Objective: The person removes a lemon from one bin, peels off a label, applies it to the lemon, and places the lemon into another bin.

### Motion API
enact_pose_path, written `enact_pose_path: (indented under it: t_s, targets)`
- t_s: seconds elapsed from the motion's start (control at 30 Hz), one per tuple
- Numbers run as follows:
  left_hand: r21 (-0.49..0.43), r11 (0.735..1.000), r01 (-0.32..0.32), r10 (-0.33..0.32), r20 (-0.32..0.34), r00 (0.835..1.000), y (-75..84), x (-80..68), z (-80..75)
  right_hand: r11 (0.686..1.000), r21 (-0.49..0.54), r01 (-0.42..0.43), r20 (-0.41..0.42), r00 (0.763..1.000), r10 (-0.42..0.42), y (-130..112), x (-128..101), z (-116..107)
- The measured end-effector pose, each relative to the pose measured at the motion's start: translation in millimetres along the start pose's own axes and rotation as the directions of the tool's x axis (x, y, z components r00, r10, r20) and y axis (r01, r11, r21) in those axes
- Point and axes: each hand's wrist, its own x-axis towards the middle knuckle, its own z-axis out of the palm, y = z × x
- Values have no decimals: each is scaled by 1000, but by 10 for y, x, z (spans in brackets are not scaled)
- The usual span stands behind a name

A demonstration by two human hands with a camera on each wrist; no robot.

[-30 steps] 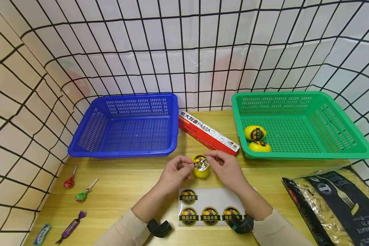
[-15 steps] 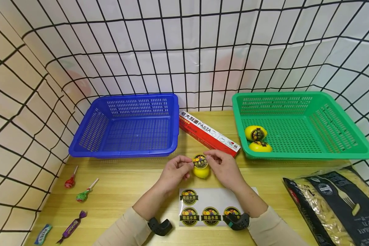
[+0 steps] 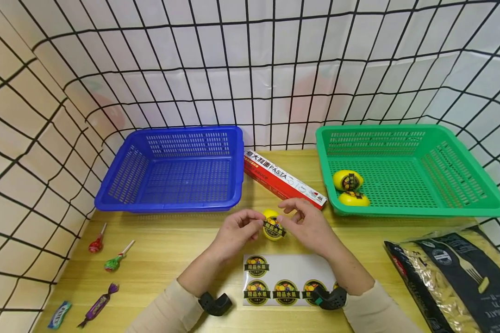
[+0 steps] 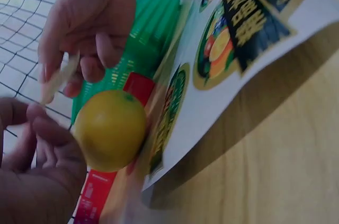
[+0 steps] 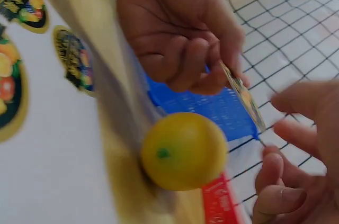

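A yellow lemon (image 3: 271, 213) sits on the table between the two hands. My left hand (image 3: 238, 231) pinches the edge of a round black and gold fruit sticker (image 3: 273, 228) with thumb and forefinger. The sticker hangs over the lemon in the head view, and the right wrist view shows it nearly edge-on above the fruit. My right hand (image 3: 310, 226) is at the sticker's other side, its fingers spread apart and the sticker's free end (image 5: 257, 118) near their tips. Below both hands lies a white sheet (image 3: 293, 266) with several more such stickers.
Behind stand a blue basket (image 3: 168, 206) and a green basket (image 3: 416, 212) holding two stickered lemons (image 3: 347, 180). A red and white pasta box (image 3: 285, 180) lies between them. Lollipops (image 3: 112, 263) and wrapped candies (image 3: 99, 305) lie left, a pasta bag (image 3: 454, 277) right.
The right fingers have let go of the sticker's right edge and spread apart. The sticker has tilted and dropped slightly in front of the lemon; the left hand keeps its pinch.
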Motion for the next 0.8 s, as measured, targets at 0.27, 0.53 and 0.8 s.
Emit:
enact_pose_path:
  t_s: [0.27, 0.53, 0.8]
  targets:
    - [76, 992, -96, 84, 147, 986, 114, -84, -3, 998, 4, 66, 173, 983, -65, -78, -33, -61]
    - [35, 999, -11, 8, 72, 997, 75, -71, 41, 926, 367, -83, 36, 997, 75, -98, -1, -29]
    - [-43, 997, 66, -67, -29, 997, 19, -32, 90, 884, 453, -118, 40, 993, 112, -105, -21, 37]
